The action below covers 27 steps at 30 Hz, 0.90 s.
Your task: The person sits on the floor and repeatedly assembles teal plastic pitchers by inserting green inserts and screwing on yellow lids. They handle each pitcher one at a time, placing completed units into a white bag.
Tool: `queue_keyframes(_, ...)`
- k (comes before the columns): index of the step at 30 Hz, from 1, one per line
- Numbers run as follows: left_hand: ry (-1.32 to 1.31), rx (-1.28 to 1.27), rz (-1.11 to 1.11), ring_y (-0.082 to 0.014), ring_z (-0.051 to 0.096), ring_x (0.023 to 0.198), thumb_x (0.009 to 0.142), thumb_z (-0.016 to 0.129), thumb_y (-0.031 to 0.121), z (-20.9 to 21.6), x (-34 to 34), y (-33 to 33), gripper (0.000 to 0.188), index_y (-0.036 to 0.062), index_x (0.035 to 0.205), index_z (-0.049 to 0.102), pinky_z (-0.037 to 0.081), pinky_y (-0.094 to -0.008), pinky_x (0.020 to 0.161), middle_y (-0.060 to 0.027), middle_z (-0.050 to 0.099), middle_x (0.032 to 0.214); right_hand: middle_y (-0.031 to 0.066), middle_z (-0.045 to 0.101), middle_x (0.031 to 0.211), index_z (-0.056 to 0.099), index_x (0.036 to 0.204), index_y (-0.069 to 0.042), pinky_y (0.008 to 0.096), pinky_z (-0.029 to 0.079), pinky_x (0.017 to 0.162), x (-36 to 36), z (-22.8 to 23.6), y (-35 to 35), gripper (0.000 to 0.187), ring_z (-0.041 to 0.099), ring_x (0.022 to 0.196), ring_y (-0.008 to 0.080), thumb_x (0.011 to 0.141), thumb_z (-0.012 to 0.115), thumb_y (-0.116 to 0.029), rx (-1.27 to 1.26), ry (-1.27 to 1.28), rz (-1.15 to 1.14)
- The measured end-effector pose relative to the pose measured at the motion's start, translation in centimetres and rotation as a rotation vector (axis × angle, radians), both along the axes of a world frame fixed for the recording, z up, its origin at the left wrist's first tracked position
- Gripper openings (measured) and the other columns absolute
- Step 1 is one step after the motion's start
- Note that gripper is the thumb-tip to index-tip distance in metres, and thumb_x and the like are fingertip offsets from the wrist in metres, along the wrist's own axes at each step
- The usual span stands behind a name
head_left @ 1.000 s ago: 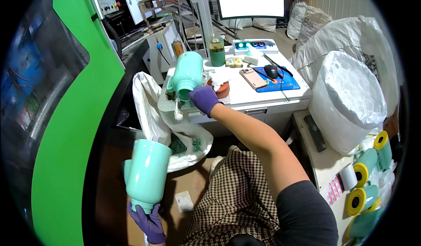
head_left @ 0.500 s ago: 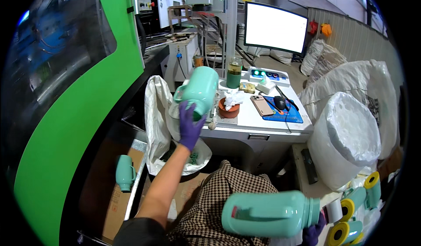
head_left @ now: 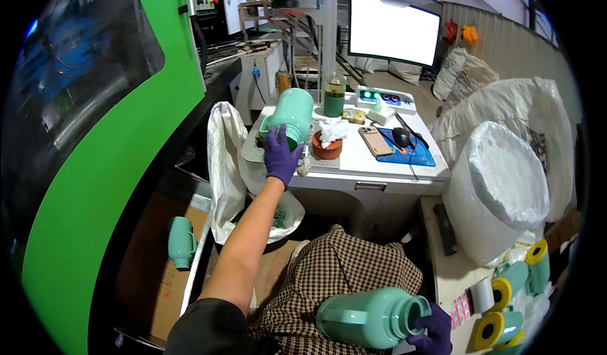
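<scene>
My left hand (head_left: 282,159), in a purple glove, is closed on the neck of a mint-green handled jug (head_left: 295,111), its mouth turned toward me. This jug lies tilted over a metal plate (head_left: 325,161) at the left end of the white table; I cannot tell whether it touches. Low at the right, my right hand (head_left: 434,333), also gloved, grips the rim of a second mint-green jug (head_left: 360,317). That one lies sideways over my checked apron (head_left: 344,260), its open mouth facing right. The fingers inside or behind its rim are partly hidden.
On the white table (head_left: 398,169) stand a red-brown pot (head_left: 327,146) with crumpled tissue, a jar of liquid (head_left: 334,95), a phone (head_left: 375,141) and a mouse (head_left: 401,137). White sacks flank it. Yellow-ringed jugs (head_left: 499,330) crowd the right; another jug (head_left: 182,243) lies left.
The left jug has gone slightly down onto or nearer the plate. My right hand has drawn its jug lower and left, turning its mouth into view.
</scene>
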<state>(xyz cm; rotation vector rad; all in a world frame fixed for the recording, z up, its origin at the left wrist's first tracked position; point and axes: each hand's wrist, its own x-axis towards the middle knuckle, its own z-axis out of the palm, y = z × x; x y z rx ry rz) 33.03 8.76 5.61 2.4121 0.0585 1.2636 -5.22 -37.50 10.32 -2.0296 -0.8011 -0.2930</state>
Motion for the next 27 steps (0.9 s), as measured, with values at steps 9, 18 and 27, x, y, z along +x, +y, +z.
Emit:
queue_keyframes(9,0.803,-0.581,-1.573,-0.0286,0.042,0.14,0.081,0.083,0.032,7.4,-24.3,-14.2,0.089,-0.002,0.15,0.038,0.033,-0.0433,0.117,-0.0193,0.042,0.153,0.0099,0.065,0.102,0.065,0.123,-0.011,0.0419,0.045,0.085,1.4,0.8,7.7,0.047,0.061,0.094,0.0309,0.086,0.076,-0.038,-0.086,-0.139,-0.077)
queue_keyframes(18,0.692,0.351,-1.311,-0.0405,0.052,0.128,0.079,0.076,0.03,11.2,-30.0,-15.0,0.072,-0.0003,0.14,0.052,0.04,-0.0488,0.11,-0.0221,0.054,0.139,0.0196,0.057,0.123,0.05,0.146,-0.005,0.0475,0.045,0.099,-2.6,-2.7,6.9,0.061,0.058,0.11,0.0356,0.098,0.061,-0.04,0.143,-0.212,-0.124)
queue_keyframes(27,0.698,0.182,-1.002,-0.0414,0.047,0.134,0.101,0.057,0.028,8.9,-22.9,-8.3,0.055,-0.0071,0.143,0.047,0.032,-0.0466,0.117,-0.028,0.046,0.149,0.0127,0.068,0.1,0.071,0.106,-0.012,0.041,0.054,0.088,-8.1,6.5,-16.0,0.028,0.067,0.096,0.0312,0.078,0.075,-0.015,-0.796,0.048,-0.85)
